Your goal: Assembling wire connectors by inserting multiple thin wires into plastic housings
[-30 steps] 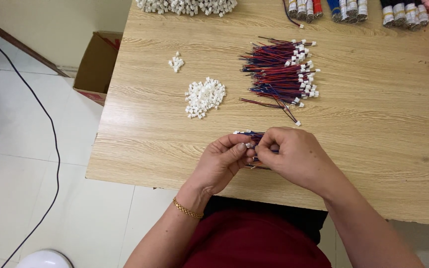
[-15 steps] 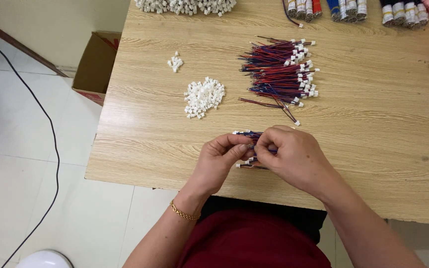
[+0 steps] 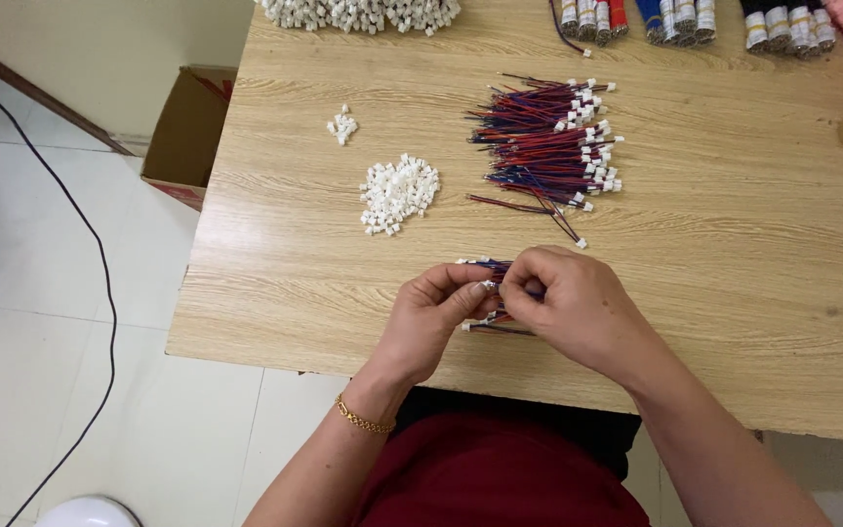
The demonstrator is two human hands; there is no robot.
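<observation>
My left hand [image 3: 433, 317] and my right hand [image 3: 568, 301] meet near the front edge of the wooden table [image 3: 734, 254], fingertips pinched together on a small white connector [image 3: 487, 285] and a thin red and blue wire. A small bundle of wires [image 3: 492, 325] lies on the table under both hands, mostly hidden. Beyond the hands lies a big pile of red and blue wires with white connectors [image 3: 548, 141]. To its left sits a heap of loose white connectors [image 3: 398, 192], with a tiny cluster of connectors [image 3: 342, 125] further back.
Another heap of white parts [image 3: 358, 12] lies at the table's far edge. Coloured wire rolls [image 3: 685, 18] line the far right edge. A cardboard box [image 3: 185, 132] stands on the tiled floor left of the table, and a black cable [image 3: 101, 283] runs across the floor.
The hands stay in the same place; only the fingertips have shifted slightly on the connector and wire.
</observation>
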